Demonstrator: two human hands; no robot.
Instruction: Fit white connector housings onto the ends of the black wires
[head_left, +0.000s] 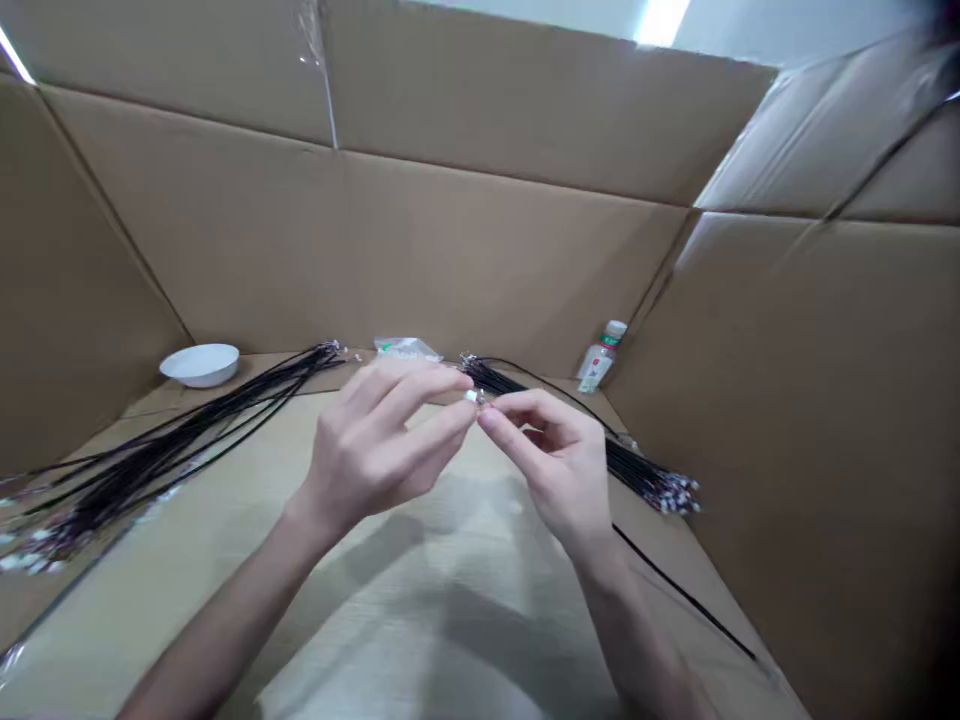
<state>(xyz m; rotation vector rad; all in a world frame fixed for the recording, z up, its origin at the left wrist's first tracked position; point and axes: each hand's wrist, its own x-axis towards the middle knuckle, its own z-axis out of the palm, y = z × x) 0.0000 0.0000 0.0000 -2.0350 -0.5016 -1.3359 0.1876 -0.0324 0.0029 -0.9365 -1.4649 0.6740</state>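
Cardboard walls [480,250] enclose a pale wooden tabletop [450,620].

Item 1: small white plastic piece [472,397], above mid-table. The fingertips of my left hand [375,445] and my right hand [559,455] are clamped together on it; its shape is too small to make out.

Item 2: 2 bundles of thin black wires, the left bundle [150,450] cut off at the frame edge, the right bundle [637,470] partly behind my right hand.

Item 3: clear green-capped plastic bottle [600,358]; label unreadable.

Item 4: round white bowl [200,363].
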